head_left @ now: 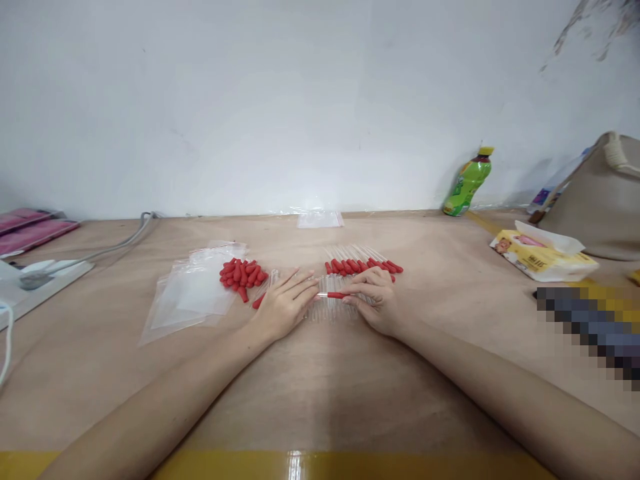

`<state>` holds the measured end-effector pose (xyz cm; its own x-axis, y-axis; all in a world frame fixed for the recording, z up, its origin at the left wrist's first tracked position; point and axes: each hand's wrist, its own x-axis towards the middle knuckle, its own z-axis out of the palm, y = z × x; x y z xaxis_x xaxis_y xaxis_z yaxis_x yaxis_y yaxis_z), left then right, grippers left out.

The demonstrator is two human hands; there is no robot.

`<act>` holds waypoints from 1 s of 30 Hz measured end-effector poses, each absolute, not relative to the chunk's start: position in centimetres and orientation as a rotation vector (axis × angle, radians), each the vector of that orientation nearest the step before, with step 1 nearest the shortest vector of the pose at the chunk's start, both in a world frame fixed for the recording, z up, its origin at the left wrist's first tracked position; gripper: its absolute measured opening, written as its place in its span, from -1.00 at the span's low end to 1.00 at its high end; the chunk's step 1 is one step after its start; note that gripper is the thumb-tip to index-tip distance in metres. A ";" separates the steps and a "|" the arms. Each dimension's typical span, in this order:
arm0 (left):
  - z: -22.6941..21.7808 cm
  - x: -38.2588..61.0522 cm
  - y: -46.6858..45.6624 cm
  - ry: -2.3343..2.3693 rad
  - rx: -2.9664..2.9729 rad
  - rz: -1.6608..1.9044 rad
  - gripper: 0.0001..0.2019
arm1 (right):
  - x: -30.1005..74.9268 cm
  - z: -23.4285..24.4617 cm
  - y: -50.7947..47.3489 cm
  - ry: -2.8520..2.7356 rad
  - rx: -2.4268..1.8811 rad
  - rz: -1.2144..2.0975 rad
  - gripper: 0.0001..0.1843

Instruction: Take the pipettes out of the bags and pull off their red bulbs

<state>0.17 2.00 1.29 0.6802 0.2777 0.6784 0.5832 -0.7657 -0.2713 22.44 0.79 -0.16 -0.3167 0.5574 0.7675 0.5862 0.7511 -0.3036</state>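
Observation:
My right hand (375,298) pinches a red rubber bulb (336,295) that sits on the end of a clear glass dropper tube (323,294). The tube's other end runs under the fingers of my left hand (286,303), which are closed round it. Beneath and between both hands lies a row of bare glass tubes (327,312). Behind my right hand rest several droppers with red bulbs (357,266) fitted, their tubes pointing to the wall. Left of my left hand is a pile of loose red bulbs (241,272); one more bulb (259,301) shows beside its wrist side.
Clear plastic bags (193,293) lie left of the bulb pile. A power strip (50,277) with cables is at far left, near pink packets (37,227). On the right are a green bottle (469,183), a tissue pack (545,257), a beige bag (595,200) and a pixelated dark object (595,333).

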 end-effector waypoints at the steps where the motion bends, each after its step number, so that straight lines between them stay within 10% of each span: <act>1: 1.2 0.2 2.0 -0.662 -2.409 -0.866 -0.85 | 22.4 -0.1 0.7 -2.020 -0.876 -0.066 -0.85; 6: 0.9 0.6 1.9 -0.608 -2.396 -0.828 -0.82 | 21.4 0.2 0.4 -2.178 -0.867 -0.266 -0.65; 30: -0.1 0.5 1.0 -0.613 -2.606 -0.997 -0.87 | 21.3 -0.2 0.6 -2.181 -0.516 -0.450 -0.88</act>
<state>0.50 1.05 -0.08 0.6713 0.2854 0.6841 0.4816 -0.8695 -0.1098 21.34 0.61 -0.20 -0.5712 0.2080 0.7940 0.5052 0.8515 0.1403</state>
